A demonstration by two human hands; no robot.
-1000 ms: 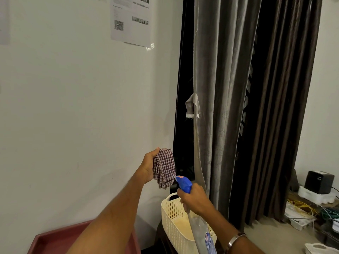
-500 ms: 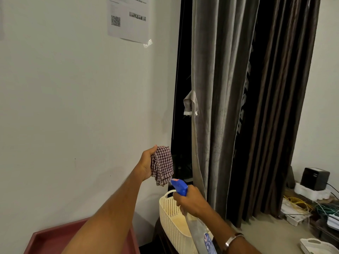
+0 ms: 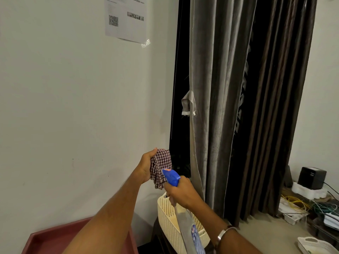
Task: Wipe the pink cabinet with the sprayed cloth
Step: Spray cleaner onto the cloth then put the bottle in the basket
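Pink cabinet (image 3: 47,239) sits bottom left of frame, only its top corner showing, partly behind the left forearm. Checked cloth (image 3: 161,167) is bunched in the left hand (image 3: 145,166), fingers pinching it, held up centre frame near the wall. Right hand (image 3: 180,192) is wrapped tight round a spray bottle (image 3: 187,228), blue nozzle (image 3: 171,176) just beside the cloth. Cream basket (image 3: 166,215) below the hands; grey curtain (image 3: 220,88) upper right; paper sheet (image 3: 126,17) w/ QR code top centre.
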